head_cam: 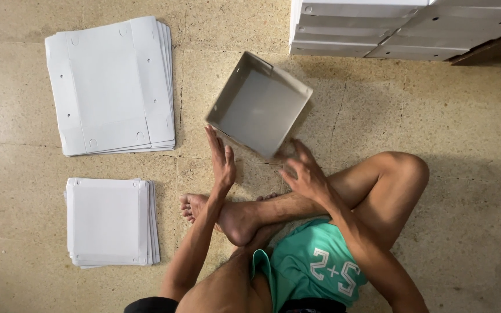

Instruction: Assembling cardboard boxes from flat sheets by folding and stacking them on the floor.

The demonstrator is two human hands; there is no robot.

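The folded white box (259,104) sits on the floor (436,145) just in front of the person's crossed legs, tilted so its open top faces up and its near corner points toward the feet. All 4 walls stand up. The left hand (222,162) lies flat with fingers straight and together against the near-left wall, pressing rather than gripping. The right hand (301,171) has its fingers spread, fingertips touching the near-right corner; it is a little blurred, so whether it pinches the edge cannot be told.

To do this step well, the person would likely need even pressure from both sides so the walls stay square, with the flat left palm steadying the box while the right fingers seat the corner.

To the left lie 2 stacks of flat white cardboard: a larger stack (111,84) farther away and a smaller stack (111,221) nearer. More finished boxes (401,29) are piled at the top right.
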